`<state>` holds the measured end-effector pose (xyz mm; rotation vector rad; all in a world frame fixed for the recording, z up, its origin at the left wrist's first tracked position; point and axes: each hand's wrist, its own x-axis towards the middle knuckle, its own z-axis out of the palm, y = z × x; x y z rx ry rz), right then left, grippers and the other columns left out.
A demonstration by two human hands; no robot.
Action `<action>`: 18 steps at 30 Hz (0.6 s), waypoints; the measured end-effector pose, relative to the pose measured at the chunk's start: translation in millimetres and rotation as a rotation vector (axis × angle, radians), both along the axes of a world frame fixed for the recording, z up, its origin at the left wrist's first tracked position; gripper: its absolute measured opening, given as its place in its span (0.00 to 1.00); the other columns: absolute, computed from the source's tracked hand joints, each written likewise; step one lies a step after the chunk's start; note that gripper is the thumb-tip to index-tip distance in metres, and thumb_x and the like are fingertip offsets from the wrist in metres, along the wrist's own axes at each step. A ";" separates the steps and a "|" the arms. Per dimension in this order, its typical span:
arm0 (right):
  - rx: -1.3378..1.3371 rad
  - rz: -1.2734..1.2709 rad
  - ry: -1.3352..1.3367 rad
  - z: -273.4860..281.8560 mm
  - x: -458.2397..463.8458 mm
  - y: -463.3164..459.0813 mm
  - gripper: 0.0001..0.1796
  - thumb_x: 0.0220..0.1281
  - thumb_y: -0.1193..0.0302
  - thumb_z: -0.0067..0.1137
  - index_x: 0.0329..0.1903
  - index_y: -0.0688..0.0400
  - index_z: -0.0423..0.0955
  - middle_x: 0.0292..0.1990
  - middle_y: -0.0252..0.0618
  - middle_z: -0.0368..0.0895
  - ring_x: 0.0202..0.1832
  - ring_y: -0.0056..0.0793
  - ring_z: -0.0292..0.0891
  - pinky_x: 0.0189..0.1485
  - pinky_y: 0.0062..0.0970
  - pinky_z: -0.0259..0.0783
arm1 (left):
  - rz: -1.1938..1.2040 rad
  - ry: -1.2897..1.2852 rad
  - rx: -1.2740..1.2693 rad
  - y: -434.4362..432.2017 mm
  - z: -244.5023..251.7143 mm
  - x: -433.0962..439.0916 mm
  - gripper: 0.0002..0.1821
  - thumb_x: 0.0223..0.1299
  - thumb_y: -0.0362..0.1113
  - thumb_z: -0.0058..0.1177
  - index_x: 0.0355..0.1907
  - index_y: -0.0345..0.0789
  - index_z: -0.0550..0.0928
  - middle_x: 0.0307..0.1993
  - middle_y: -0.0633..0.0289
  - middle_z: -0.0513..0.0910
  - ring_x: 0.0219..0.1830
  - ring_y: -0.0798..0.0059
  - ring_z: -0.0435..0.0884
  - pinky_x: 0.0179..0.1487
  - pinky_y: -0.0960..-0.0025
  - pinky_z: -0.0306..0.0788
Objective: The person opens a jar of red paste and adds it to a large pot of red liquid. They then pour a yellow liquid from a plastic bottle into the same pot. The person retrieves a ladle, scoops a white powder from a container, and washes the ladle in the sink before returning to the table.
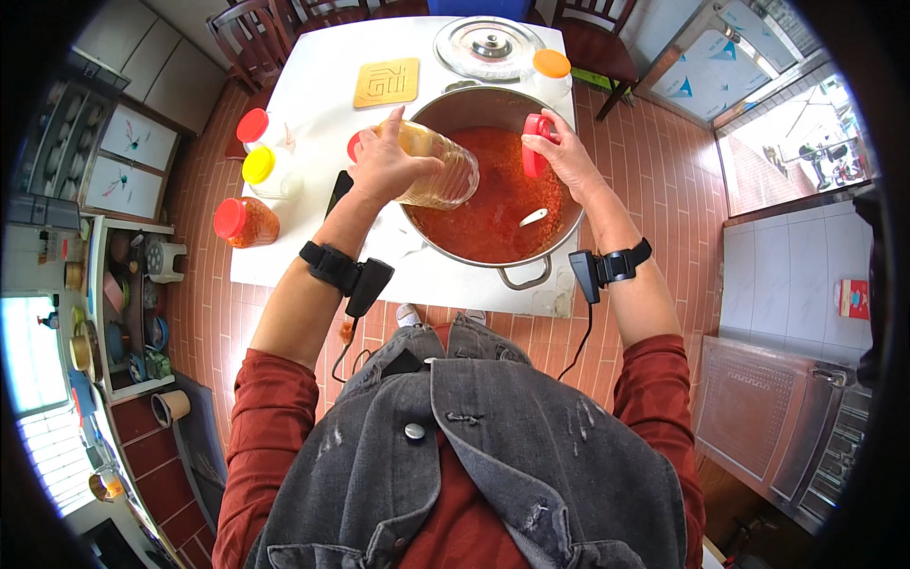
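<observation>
My left hand point(389, 160) grips a ribbed clear plastic jar point(444, 171) holding yellowish liquid, tilted on its side with its far end over the pot. Between the fingers of my right hand point(569, 158) is a red screw lid point(534, 146), held above the pot's right side. Below both hands stands a large steel stockpot point(490, 92) containing red chili sauce point(483, 227), in which the white handle of a spoon point(533, 217) shows. Another red lid point(354, 146) is partly visible behind my left hand; what it belongs to is hidden.
On the white table point(320, 256) stand a filled red-lidded jar point(247, 222), a yellow-lidded jar point(270, 173), another red-lidded jar point(257, 128) and an orange-lidded jar point(551, 75). A steel pot lid point(490, 46), a wooden trivet point(387, 82) and a dark flat object point(340, 192) also lie there.
</observation>
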<state>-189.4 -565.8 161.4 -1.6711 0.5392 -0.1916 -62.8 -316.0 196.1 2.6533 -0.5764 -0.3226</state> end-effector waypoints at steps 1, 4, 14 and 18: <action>-0.037 0.010 -0.004 -0.1 -0.2 0.2 0.49 0.48 0.52 0.67 0.68 0.62 0.54 0.58 0.48 0.69 0.58 0.34 0.69 0.58 0.30 0.67 | 0.008 -0.011 -0.020 -0.3 0.3 0.3 0.57 0.32 0.55 0.68 0.71 0.54 0.57 0.60 0.48 0.61 0.63 0.52 0.61 0.62 0.49 0.60; -0.100 0.040 0.013 -1.0 -0.7 -0.1 0.50 0.48 0.51 0.67 0.69 0.61 0.54 0.59 0.50 0.69 0.59 0.35 0.68 0.59 0.31 0.67 | 0.007 0.053 0.032 -1.9 2.7 -0.6 0.57 0.30 0.56 0.65 0.71 0.57 0.57 0.62 0.47 0.61 0.64 0.51 0.63 0.61 0.45 0.59; -0.305 0.156 0.052 -7.0 0.9 -2.5 0.51 0.46 0.47 0.66 0.69 0.58 0.56 0.58 0.55 0.70 0.59 0.43 0.70 0.61 0.33 0.66 | -0.280 -0.191 0.095 -12.1 25.5 -16.8 0.57 0.27 0.52 0.68 0.70 0.61 0.59 0.65 0.47 0.60 0.66 0.49 0.60 0.61 0.44 0.57; -0.313 0.193 0.093 -4.9 -3.7 -0.5 0.51 0.46 0.47 0.66 0.69 0.58 0.55 0.58 0.56 0.70 0.60 0.44 0.69 0.62 0.33 0.65 | -0.404 -0.302 0.106 -17.4 29.9 -22.7 0.55 0.27 0.50 0.67 0.69 0.63 0.60 0.66 0.49 0.60 0.67 0.49 0.58 0.60 0.43 0.59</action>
